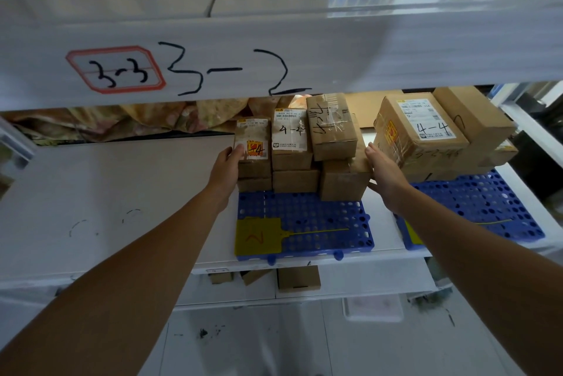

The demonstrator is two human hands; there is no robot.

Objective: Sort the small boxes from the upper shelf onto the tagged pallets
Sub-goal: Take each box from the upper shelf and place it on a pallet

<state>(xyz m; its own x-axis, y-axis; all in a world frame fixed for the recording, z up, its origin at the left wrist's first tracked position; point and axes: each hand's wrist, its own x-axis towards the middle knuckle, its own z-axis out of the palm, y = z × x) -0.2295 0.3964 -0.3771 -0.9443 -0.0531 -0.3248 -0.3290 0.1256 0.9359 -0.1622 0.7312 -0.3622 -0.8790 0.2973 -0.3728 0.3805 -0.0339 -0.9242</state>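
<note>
A stack of small cardboard boxes [292, 159] stands at the back of a blue perforated pallet [304, 223] that carries a yellow tag [257, 235] marked 2. My left hand [227, 167] presses flat against the left side of the stack, its fingers on the leftmost box [254, 147]. My right hand [382, 174] presses the right side, against the lower right box [344, 180]. Several box labels read 4-4. To the right, a second blue pallet [475, 208] holds bigger boxes [423, 129].
A white shelf beam [274, 56] marked 3-3 and 3-2 hangs low across the top of the view. The white shelf surface [122, 193] stretches left of the pallets. Crumpled fabric [122, 123] lies at the back left. More cardboard boxes [298, 278] sit on the shelf below.
</note>
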